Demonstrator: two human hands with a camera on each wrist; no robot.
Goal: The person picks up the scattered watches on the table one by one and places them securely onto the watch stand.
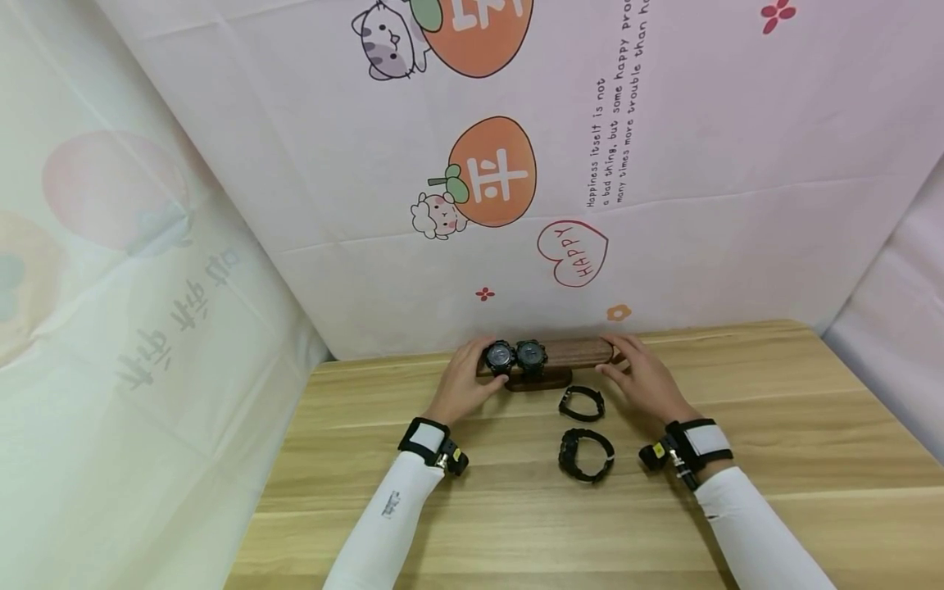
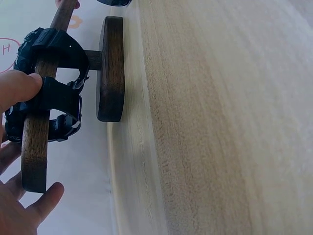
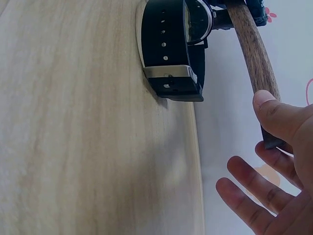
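A dark wooden watch stand (image 1: pixel 578 352) stands at the table's back edge, its bar raised over a short base (image 2: pixel 112 73). Two black watches, a left one (image 1: pixel 500 355) and another (image 1: pixel 531 355) beside it, are strapped round the bar's left half. My left hand (image 1: pixel 465 381) grips the left end; in the left wrist view its thumb lies on a watch strap (image 2: pixel 54 93). At the bar's other end, my right hand (image 1: pixel 649 381) pinches the bare wood (image 3: pixel 255 54) between thumb and fingers. Some left fingers are hidden behind the bar.
Two more watches lie on the wooden table (image 1: pixel 487 508) between my forearms: a slim black one (image 1: pixel 565 400) near the stand and a chunkier black one (image 1: pixel 568 452) closer to me. A printed white cloth (image 1: pixel 413 287) hangs right behind the stand.
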